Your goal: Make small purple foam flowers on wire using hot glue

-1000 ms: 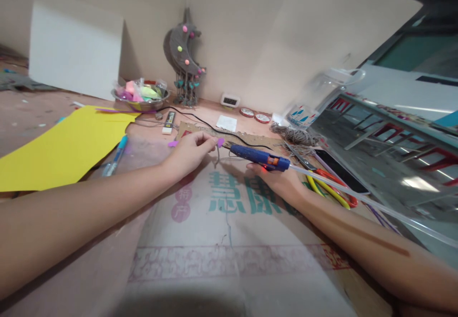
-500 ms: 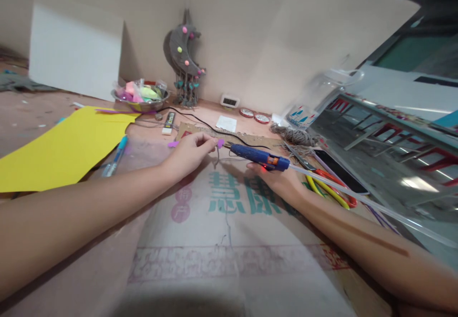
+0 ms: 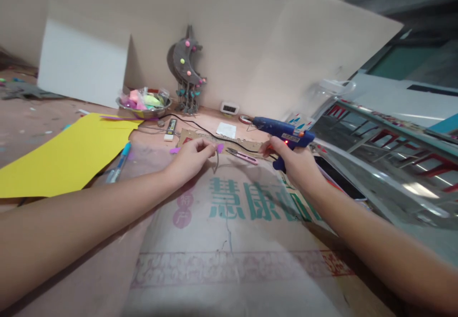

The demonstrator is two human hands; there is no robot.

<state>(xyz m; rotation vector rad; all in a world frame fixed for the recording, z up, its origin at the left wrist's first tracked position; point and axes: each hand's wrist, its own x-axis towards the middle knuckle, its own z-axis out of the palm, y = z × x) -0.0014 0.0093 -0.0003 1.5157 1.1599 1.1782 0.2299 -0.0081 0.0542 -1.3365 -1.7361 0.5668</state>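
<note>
Blue glue gun [image 3: 282, 130] gripped in right hand [image 3: 295, 162], fingers wrapped round handle, raised off the printed sheet [image 3: 232, 221], nozzle pointing left. Left hand [image 3: 191, 157] pinches purple piece [image 3: 219, 148] with grey cord. Pink snips [image 3: 242, 155] between hands; yellow paper [image 3: 60, 157] far left.

blue glue gun [image 3: 282, 129] raised, nozzle pointing left, purple piece [image 3: 220, 148] on cardboard

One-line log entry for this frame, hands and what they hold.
left hand: pinching purple piece | right hand: gripping blue glue gun, lifted, nozzle left | pink snips: between hands
</note>
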